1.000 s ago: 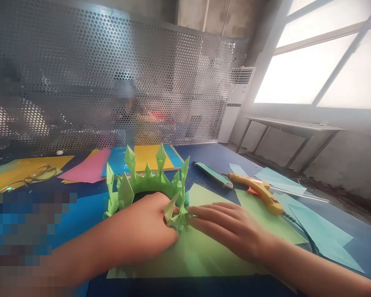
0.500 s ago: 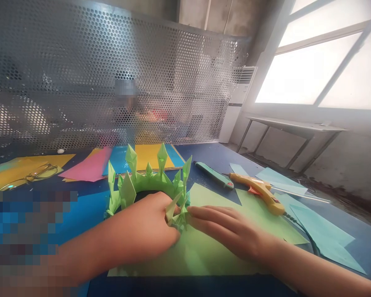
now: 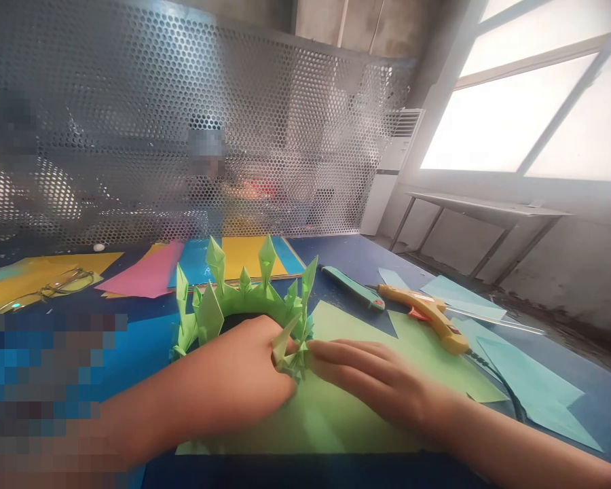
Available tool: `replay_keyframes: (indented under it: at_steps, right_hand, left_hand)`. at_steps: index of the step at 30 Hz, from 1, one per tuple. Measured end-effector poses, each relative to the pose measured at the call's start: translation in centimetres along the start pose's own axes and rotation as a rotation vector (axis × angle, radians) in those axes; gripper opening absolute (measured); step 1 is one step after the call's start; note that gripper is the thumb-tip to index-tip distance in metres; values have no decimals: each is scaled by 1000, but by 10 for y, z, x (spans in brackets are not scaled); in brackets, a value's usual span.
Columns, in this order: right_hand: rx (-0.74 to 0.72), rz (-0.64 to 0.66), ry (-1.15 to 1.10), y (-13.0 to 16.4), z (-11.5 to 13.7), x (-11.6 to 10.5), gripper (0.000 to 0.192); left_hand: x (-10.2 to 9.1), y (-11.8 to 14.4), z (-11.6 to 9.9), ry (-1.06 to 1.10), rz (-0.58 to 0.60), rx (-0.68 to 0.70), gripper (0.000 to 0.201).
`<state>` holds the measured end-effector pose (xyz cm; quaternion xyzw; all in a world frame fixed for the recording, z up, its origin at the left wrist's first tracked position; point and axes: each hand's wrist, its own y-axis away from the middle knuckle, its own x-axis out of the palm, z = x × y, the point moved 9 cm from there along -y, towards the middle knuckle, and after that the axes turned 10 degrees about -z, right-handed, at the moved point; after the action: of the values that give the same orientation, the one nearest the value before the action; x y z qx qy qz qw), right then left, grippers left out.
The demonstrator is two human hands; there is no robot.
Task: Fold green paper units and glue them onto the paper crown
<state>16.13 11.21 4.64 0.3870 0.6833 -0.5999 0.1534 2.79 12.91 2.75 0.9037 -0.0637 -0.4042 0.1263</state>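
Head view, setting: A blue worktable [image 3: 366,261] in front of a perforated metal screen [image 3: 183,122], with a bright window [image 3: 529,102] at the right.
Head view, main object: A green folded paper crown [image 3: 234,302], a ring of upright spikes, stands on a light green paper sheet [image 3: 336,414] near the middle of the table.
Head view, left hand: The left hand [image 3: 244,380] is curled against the near rim of the crown, fingers closed around a small folded spike at the ring's right front. How tightly it pinches cannot be told, since the fingertips are hidden.
Head view, right hand: The right hand [image 3: 381,384] lies flat and open, palm down, on the green sheet. It grips nothing, and its fingertips touch the base of the same spike.
Head view, tools: A yellow glue gun [image 3: 428,314] and a teal utility knife [image 3: 351,286] lie beyond the right hand, apart from it.
Head view, other paper: Pink, yellow and blue sheets [image 3: 204,261] lie behind the crown, pale blue paper pieces [image 3: 529,387] lie at the right, and eyeglasses [image 3: 51,288] rest at the far left.
Judgement, doing it well: The spike likely seats best with steady, light pressure from both sides, keeping it upright and in line with its neighbours without crushing the folds.
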Motion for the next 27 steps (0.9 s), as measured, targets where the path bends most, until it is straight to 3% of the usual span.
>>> replay_keyframes:
  at_steps: [5,12,27]
  right_hand:
    - [29,39,-23,-7,0,-5,42]
    - [24,14,-86,-9,-1,-7,45]
    - [19,-9,-121,-10,0,-8,47]
  left_hand:
    - [-1,0,-1,2,-11,-3,16]
    - [1,3,-13,63,48,111,10]
    - [8,-2,-8,49,65,90,9]
